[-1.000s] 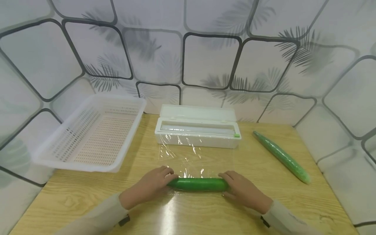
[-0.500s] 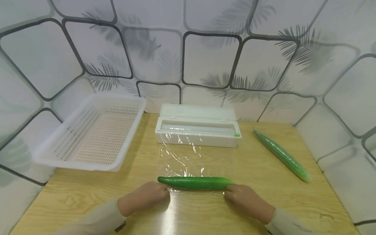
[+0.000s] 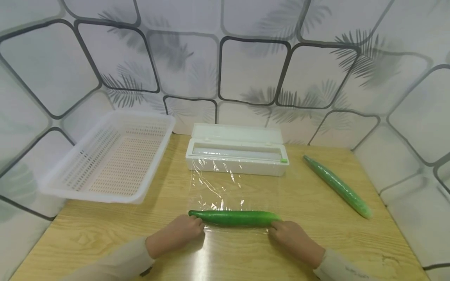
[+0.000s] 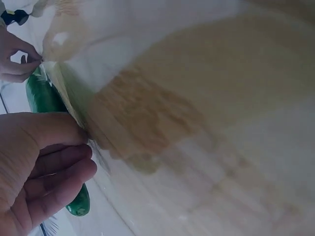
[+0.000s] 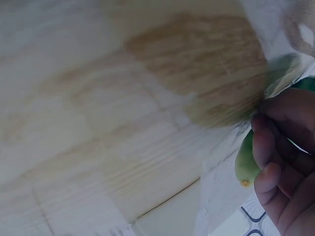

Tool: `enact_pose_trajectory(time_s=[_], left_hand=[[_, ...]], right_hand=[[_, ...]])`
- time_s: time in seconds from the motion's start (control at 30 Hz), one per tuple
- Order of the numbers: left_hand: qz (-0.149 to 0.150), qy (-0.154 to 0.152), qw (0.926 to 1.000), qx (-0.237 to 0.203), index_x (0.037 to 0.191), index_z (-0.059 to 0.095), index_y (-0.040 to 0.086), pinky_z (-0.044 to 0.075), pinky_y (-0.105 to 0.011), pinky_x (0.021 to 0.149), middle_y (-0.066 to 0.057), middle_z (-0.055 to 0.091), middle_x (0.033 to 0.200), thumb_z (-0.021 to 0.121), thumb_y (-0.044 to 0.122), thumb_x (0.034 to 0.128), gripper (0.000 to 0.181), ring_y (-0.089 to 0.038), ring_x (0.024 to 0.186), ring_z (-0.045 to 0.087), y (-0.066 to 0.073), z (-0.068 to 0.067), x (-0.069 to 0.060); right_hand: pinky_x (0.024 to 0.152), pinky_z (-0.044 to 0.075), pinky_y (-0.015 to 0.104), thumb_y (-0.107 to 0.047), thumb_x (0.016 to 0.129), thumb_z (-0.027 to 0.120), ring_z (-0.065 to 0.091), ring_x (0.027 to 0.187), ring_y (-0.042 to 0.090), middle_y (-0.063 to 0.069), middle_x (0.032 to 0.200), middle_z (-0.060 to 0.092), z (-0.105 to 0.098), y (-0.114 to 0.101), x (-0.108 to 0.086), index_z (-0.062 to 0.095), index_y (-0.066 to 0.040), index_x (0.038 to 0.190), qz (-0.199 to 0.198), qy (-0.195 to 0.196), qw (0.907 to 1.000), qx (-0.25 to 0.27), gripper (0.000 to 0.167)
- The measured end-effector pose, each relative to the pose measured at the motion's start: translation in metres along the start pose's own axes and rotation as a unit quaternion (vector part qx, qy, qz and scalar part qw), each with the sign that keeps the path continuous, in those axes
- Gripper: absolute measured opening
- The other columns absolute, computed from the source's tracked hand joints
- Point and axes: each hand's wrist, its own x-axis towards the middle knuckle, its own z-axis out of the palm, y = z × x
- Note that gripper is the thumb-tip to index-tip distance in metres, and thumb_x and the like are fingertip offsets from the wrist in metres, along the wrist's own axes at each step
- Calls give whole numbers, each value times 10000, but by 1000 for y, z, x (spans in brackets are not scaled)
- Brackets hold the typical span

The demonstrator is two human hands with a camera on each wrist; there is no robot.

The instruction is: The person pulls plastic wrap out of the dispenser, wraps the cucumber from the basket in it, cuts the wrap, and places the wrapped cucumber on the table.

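A green cucumber lies crosswise on a sheet of clear cling film on the table. The film runs back to a white cling film dispenser box with its lid raised. At the film's near edge, by the cucumber's dark end, my left hand pinches the film between thumb and forefinger, as the left wrist view shows. By the paler end, my right hand pinches the same edge; in the right wrist view the thumb and fingertip meet on the film.
To the left stands a white plastic basket with a slotted bottom. A second cucumber, wrapped in film, lies slanted on the right of the wooden table. Patterned panels enclose the back and sides.
Both hands have let go of the cucumber's ends and come slightly nearer, taking hold of the film's near edge. The cucumber stays about where it was. In the last half second little has moved.
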Motion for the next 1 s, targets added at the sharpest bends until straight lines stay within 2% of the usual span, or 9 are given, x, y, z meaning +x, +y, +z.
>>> enact_pose_trajectory(time_s=[0.13, 0.27, 0.4, 0.53, 0.67, 0.73, 0.8, 0.9, 1.0], left_hand=[[-49, 42, 10000, -63, 740, 626, 148, 397, -130, 439, 64, 579, 685, 738, 102, 708, 125, -36, 574, 505, 0, 0, -1], [-189, 519, 9984, -131, 782, 621, 139, 444, -123, 517, 47, 600, 773, 743, 153, 723, 136, -57, 668, 534, -3, 3, -2], [-329, 1000, 9937, -376, 839, 627, 116, 512, -155, 654, -5, 617, 930, 734, 174, 734, 160, -97, 811, 555, -6, 6, -2], [-379, 1314, 9888, -598, 864, 617, 76, 549, -202, 747, -51, 627, 1009, 713, 125, 734, 169, -143, 894, 601, -11, 9, 0], [-620, 1355, 9825, -1115, 891, 590, 49, 554, -200, 726, -56, 631, 949, 705, 52, 705, 218, -152, 845, 626, -17, 12, 2], [-869, 1252, 9762, -1542, 857, 556, 62, 523, -157, 622, -21, 604, 829, 694, 34, 720, 197, -108, 715, 583, -21, 12, 3], [-1138, 1078, 9658, -2063, 825, 522, 86, 477, -133, 551, 10, 568, 734, 662, 17, 736, 180, -76, 631, 523, -26, 15, 4], [-1472, 761, 9453, -2811, 788, 481, 109, 432, -118, 514, 31, 546, 669, 602, -9, 768, 170, -50, 586, 474, -35, 17, 7], [-1767, 401, 9273, -3276, 805, 495, 116, 453, -127, 543, 25, 591, 705, 583, -10, 778, 156, -52, 617, 513, -44, 19, 11]], right_hand=[[441, 381, 121, -42, 670, 769, 446, 512, 25, -15, 683, 564, 2, 0, 0, 627, -82, 748, -39, 135, 9999, -11, 168], [454, 412, 138, -14, 656, 759, 489, 542, 45, -12, 701, 564, 2, 3, -1, 598, -72, 747, -88, 569, 9983, 40, 194], [561, 518, 168, -2, 662, 743, 587, 657, 94, 29, 800, 598, 4, 9, 0, 594, -55, 784, -32, 899, 9959, 128, 201], [625, 538, 182, 11, 625, 780, 571, 714, 101, 51, 858, 584, 5, 17, 4, 605, -54, 781, 57, 1141, 9928, 352, 242], [714, 563, 244, 37, 619, 768, 602, 816, 153, 83, 934, 622, 6, 26, 8, 622, -53, 792, 182, 1332, 9888, 643, 245], [728, 561, 260, 38, 640, 758, 609, 826, 152, 63, 912, 637, 6, 31, 10, 612, -58, 802, 331, 1358, 9868, 824, 238], [714, 554, 248, 37, 652, 746, 601, 798, 128, 28, 861, 627, 9, 37, 12, 596, -63, 818, 413, 1425, 9842, 969, 245], [719, 547, 246, 29, 675, 723, 589, 820, 130, 21, 868, 613, 11, 48, 18, 563, -80, 821, 429, 1555, 9796, 1199, 243], [812, 551, 296, 18, 747, 679, 611, 958, 179, 64, 1013, 641, 12, 57, 28, 573, -70, 894, 463, 1316, 9786, 1511, 202]])
